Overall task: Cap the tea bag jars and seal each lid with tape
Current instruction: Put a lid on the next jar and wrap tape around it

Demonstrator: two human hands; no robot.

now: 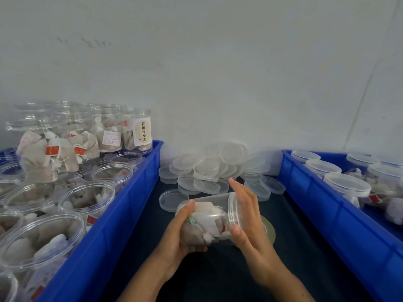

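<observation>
a: two hands on one jar (pixel 205 223), held on its side above the dark desk (pixel 218 275), between the two blue bins. left hand (pixel 182 234) wraps the jar body from below, thumb over the top, a clamped grip. tea bags show through the wall.

b: right hand?

a: right hand (pixel 246 216) lies against the lid (pixel 233 212) at the jar's mouth, fingers fairly straight, thumb curled onto the rim. looks like pressing or turning the lid on. whether it is fully seated, i cannot tell.

b: step, then?

a: capping, by my reading. no tape visible on this lid. a flat roll-like disc (pixel 269 232) lies on the desk just behind the right hand, possibly the tape; partly hidden, unsure.

b: stock?

a: left bin (pixel 130 205) holds open, uncapped jars; right bin (pixel 327 214) holds capped ones. loose lids (pixel 209 171) are piled at the wall.

b: next move calls for?

a: lid square and snug first, left hand holding the jar against the twist. then a free hand for tape, laid across the lid seam.
</observation>
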